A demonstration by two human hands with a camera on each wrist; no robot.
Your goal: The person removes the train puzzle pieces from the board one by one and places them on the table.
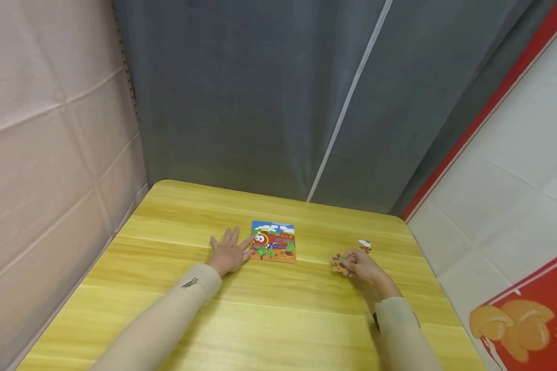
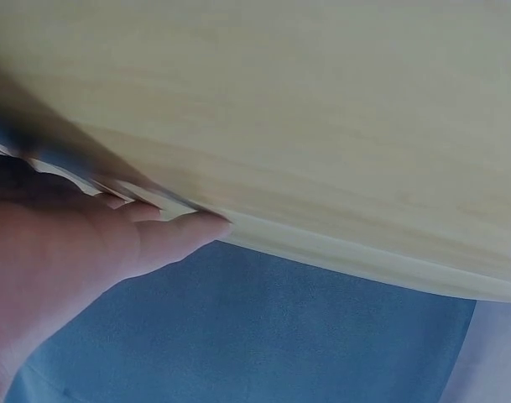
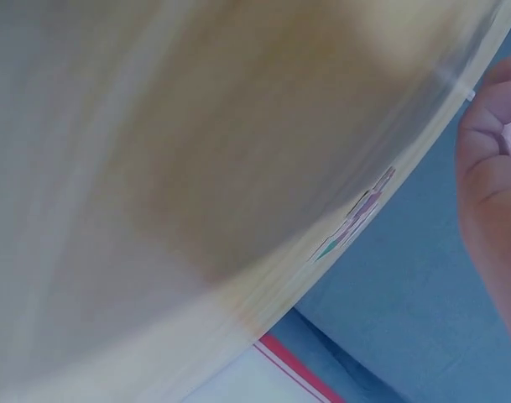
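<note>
Sleeves [image 1: 167,319] reach in over the near edge of the desk [image 1: 269,330]. Left hand [image 1: 228,253] lies flat near the middle, fingers straight and spread, thumb touching the left edge of the puzzle [image 1: 274,241]. Toward the right edge, the right hand [image 1: 363,265] curls its fingers around a piece [image 1: 338,264]. Just beyond it, nearer the far right corner, lies another piece [image 1: 364,245].

On the table [image 1: 176,309], puzzle board [image 1: 274,241] lies left of loose pieces [image 1: 364,246].
</note>
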